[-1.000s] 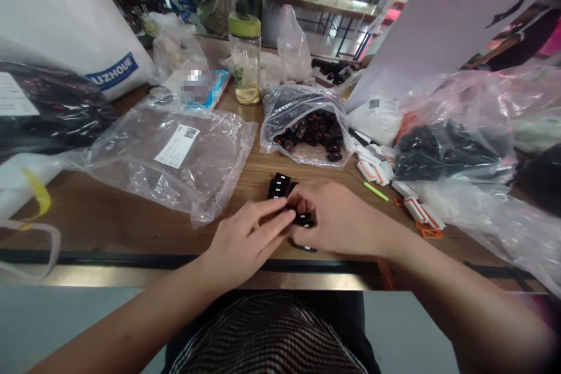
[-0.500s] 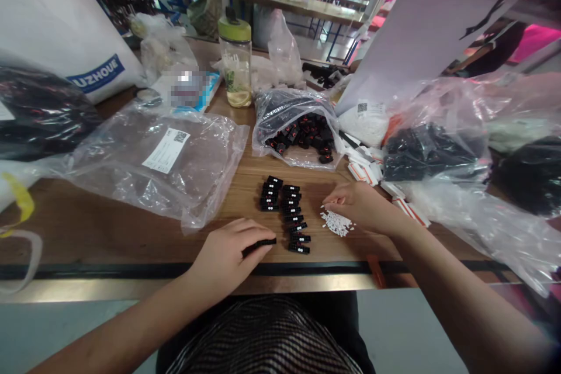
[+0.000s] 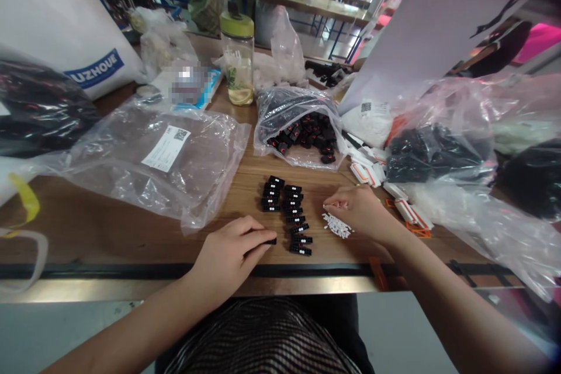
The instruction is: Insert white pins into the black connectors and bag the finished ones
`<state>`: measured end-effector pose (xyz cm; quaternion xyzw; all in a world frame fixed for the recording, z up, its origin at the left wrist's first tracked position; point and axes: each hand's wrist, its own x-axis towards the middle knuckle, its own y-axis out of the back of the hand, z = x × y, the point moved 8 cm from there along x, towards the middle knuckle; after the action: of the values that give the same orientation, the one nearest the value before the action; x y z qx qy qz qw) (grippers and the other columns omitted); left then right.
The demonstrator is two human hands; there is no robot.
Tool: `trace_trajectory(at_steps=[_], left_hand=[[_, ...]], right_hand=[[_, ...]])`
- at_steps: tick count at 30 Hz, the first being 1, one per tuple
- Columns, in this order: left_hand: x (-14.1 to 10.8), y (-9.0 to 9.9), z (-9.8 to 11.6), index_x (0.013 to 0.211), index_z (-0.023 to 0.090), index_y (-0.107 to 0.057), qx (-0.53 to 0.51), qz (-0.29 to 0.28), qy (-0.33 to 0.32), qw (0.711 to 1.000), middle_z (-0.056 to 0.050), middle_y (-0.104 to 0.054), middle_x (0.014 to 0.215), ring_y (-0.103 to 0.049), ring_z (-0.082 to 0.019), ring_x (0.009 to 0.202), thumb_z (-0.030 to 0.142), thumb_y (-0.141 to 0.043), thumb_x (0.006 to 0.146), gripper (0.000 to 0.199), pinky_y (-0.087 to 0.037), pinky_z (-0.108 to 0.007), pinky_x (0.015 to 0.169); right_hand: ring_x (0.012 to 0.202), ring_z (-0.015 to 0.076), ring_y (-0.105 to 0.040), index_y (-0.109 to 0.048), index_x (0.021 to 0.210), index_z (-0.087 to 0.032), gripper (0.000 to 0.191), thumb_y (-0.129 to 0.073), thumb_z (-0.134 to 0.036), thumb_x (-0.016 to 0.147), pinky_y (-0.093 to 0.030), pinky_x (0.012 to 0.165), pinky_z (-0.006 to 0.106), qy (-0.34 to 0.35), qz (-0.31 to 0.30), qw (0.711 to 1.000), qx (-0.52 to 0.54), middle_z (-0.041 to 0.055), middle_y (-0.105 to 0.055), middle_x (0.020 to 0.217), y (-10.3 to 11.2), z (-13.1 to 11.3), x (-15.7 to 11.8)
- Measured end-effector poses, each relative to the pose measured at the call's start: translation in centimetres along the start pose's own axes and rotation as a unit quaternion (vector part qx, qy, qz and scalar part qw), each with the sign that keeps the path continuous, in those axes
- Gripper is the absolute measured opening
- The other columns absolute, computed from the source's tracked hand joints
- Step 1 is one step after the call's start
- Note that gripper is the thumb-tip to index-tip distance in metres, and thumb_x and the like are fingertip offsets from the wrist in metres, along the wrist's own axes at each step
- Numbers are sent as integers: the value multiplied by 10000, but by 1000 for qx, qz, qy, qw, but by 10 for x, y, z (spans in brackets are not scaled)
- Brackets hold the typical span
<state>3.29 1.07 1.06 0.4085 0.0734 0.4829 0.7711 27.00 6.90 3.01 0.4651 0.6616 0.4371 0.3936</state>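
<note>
My left hand (image 3: 232, 248) grips a small black connector (image 3: 270, 241) near the table's front edge, its end showing past the fingertips. Just right of it, black connectors (image 3: 301, 239) with white dots on their ends lie in two curved columns. My right hand (image 3: 357, 207) is closed above a pile of small white pieces (image 3: 336, 226). A tiny white piece (image 3: 325, 206) shows at its fingertips. Behind the columns, an open clear bag (image 3: 300, 128) holds many black connectors with red parts.
A flat clear bag (image 3: 193, 181) with a label covers the table's left part. A green-lidded bottle (image 3: 237, 64) stands behind. At right are white-and-orange strips (image 3: 412, 213) and a bag of black parts (image 3: 438, 155).
My right hand has lifted slightly off the white pile, and a white piece now shows at its fingertips. My left fingers now cover more of the black connector.
</note>
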Motion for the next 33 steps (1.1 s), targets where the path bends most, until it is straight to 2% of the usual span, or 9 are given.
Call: trace_trajectory(at_steps=[3, 9, 12, 15, 20, 23, 26, 29, 33], left_hand=[[0, 0, 0, 1129, 244, -698, 2, 2, 0, 1000, -22, -679, 999, -653, -184, 917, 204, -595, 958, 203, -546, -354, 829], [-1, -1, -4, 1154, 237, -656, 25, 5, 8, 1000, -27, -681, 1031, -654, -196, 933, 232, -607, 955, 205, -543, -375, 839], [-2, -1, -5, 1110, 224, -647, 27, 9, 18, 999, -27, -690, 1015, -655, -207, 932, 229, -643, 931, 179, -540, -388, 840], [-2, -1, -6, 1041, 222, -644, 19, 3, 34, 999, -15, -696, 987, -654, -210, 925, 224, -669, 912, 131, -532, -392, 835], [-1, -1, -7, 987, 225, -646, 3, -3, 51, 999, -8, -697, 949, -651, -208, 899, 213, -675, 900, 92, -521, -386, 815], [-1, 1, -5, 989, 229, -654, -1, 0, 45, 999, -7, -700, 949, -650, -208, 900, 208, -670, 900, 93, -517, -386, 817], [-1, 2, -4, 989, 226, -660, -4, 3, 43, 999, -4, -705, 950, -651, -208, 903, 202, -674, 896, 97, -514, -382, 818], [-1, 1, -4, 991, 225, -673, -10, -1, 40, 999, -3, -708, 948, -652, -205, 903, 203, -675, 898, 95, -511, -377, 820], [0, 1, -4, 988, 232, -697, -18, 1, 40, 999, 1, -708, 932, -654, -194, 877, 204, -685, 893, 100, -507, -356, 807]], right_hand=[[680, 173, -630, -783, 773, -215, 252, -559, -284, 864, -428, 679, 300, -1, -10, 999, 31, 30, -725, 754, -1, 2, 0], [653, 175, -627, -742, 664, -213, 286, -534, -275, 851, -416, 677, 300, -24, 16, 1000, 8, 23, -708, 696, 2, -3, -2], [660, 180, -628, -684, 592, -208, 340, -498, -262, 871, -402, 704, 315, -7, 20, 999, -36, 25, -700, 683, 2, -9, -4], [709, 190, -647, -671, 600, -210, 322, -491, -236, 866, -401, 772, 341, 10, 31, 997, -65, 28, -714, 722, 1, -11, -4], [635, 171, -646, -706, 682, -214, 176, -563, -247, 779, -418, 637, 291, -47, 18, 999, 20, 4, -717, 689, -8, 6, 2], [594, 168, -631, -705, 681, -209, 142, -582, -247, 741, -410, 581, 283, -72, 7, 997, 36, 1, -703, 650, -14, 16, 6], [577, 164, -616, -701, 678, -205, 117, -597, -239, 723, -409, 568, 283, -85, 8, 995, 53, 2, -692, 638, -11, 14, 6], [615, 157, -614, -690, 684, -206, 97, -611, -223, 737, -419, 616, 287, -43, 25, 994, 95, -2, -686, 660, -1, -14, 1], [674, 128, -584, -652, 688, -207, 97, -632, -177, 779, -396, 776, 310, 125, 33, 982, 141, -34, -648, 671, 5, -86, -10]])
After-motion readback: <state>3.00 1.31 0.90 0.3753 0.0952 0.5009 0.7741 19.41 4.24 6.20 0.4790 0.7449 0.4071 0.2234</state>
